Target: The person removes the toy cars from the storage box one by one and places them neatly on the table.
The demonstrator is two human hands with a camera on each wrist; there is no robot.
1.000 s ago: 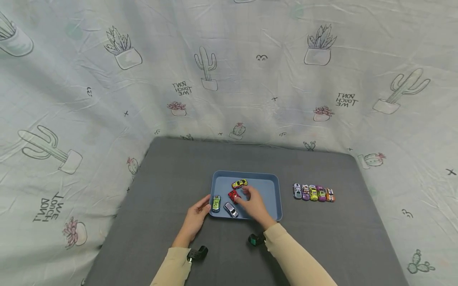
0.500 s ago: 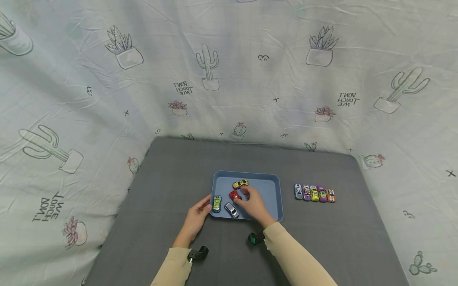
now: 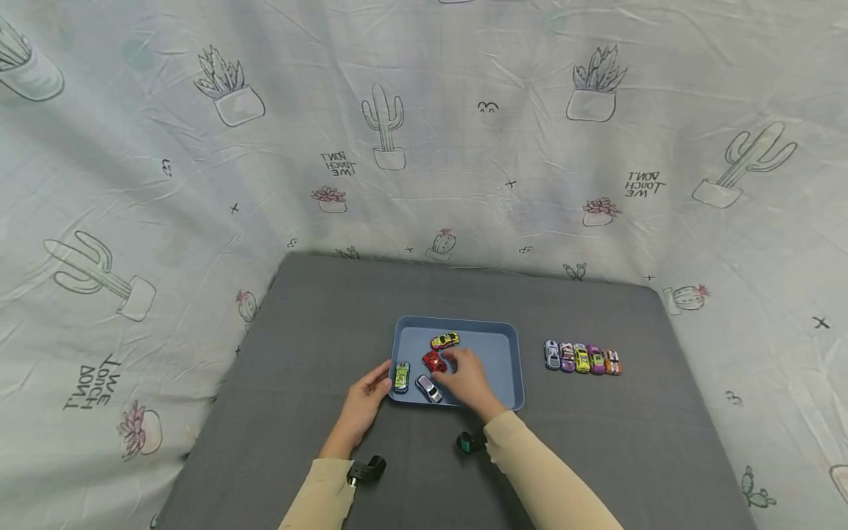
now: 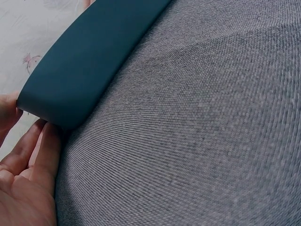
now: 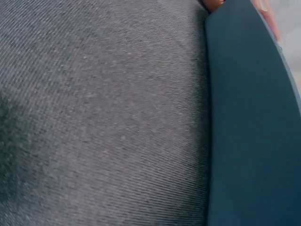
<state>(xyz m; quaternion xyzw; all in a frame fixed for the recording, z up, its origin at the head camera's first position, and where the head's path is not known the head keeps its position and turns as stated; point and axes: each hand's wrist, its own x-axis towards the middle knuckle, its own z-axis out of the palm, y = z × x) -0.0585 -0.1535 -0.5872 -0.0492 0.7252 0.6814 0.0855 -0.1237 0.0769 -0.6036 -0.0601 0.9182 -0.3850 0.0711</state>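
In the head view a blue tray (image 3: 493,368) lies on the grey table. My left hand (image 3: 362,401) holds its left edge near the front corner; in the left wrist view the thumb is at the rim and the fingers (image 4: 47,150) lie against the outer wall. Inside the tray, my right hand (image 3: 469,379) pinches a red toy car (image 3: 433,361) between thumb and fingertips. Around it lie a yellow toy car (image 3: 444,340), a green toy car (image 3: 402,377) and a silver toy car (image 3: 429,389). The right wrist view shows mostly the tray's outer wall (image 5: 249,117).
To the right of the tray, several toy cars (image 3: 581,358) stand side by side in a row on the grey cloth (image 3: 318,316). A patterned curtain (image 3: 437,147) hangs behind the table and at both sides.
The right hand has shifted slightly to the left, with thumb and fingers further round the red toy car, which has turned a little. The left hand keeps its place.
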